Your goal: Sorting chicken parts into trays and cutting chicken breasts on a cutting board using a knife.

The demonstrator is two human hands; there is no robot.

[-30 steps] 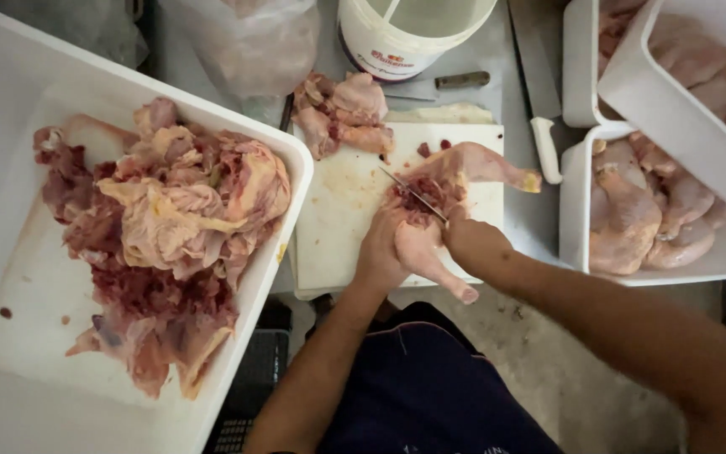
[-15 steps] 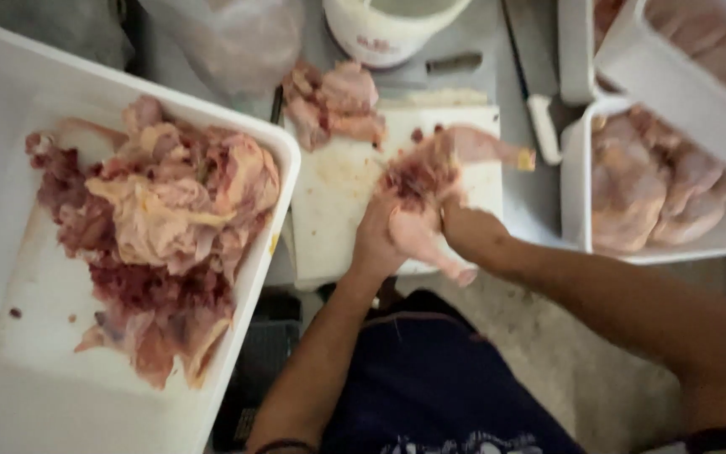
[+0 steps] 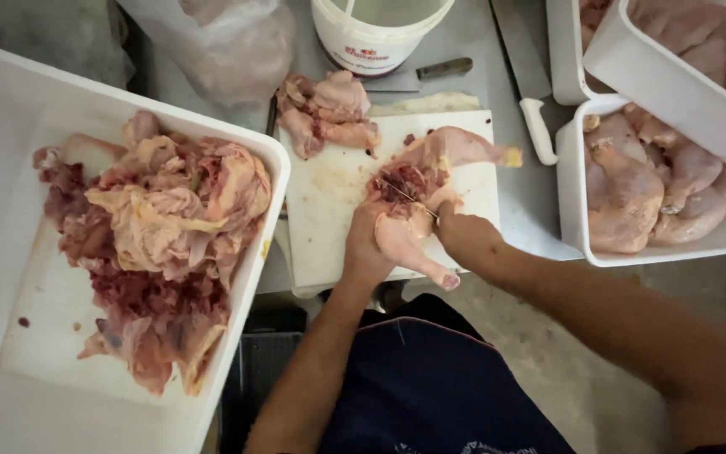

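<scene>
Two hands worked one raw chicken on the white cutting board, centre of the view. Left hand was closed round the carcass's near side, pinning it to the board w/ a drumstick sticking out toward the person, past the board's near edge. Right hand was closed on a thin knife; handle hidden in the fist, blade angled up-left into the dark red opened cavity. Chicken's other leg pointed right, its cut end near the board's right edge.

Pile of cut pieces sat at the board's far left corner, partly off it. Behind that stood a white bucket w/ a clear plastic bag to its left. Between bucket & board lay a dark-handled tool, flat on the steel table. Big white-handled knife lay just right of the board, blade pointing away from the person.

Left side: large white tub holding a heap of skins, bones & bloody trimmings. Right side: white tray w/ whole pale chickens in it, and a second white bin tilted across its far rim, also w/ pale meat inside. Third container showed behind at top right, mostly cut off.

Person's dark navy garment filled the lower middle; floor below looked grey & wet, detail blurred.
</scene>
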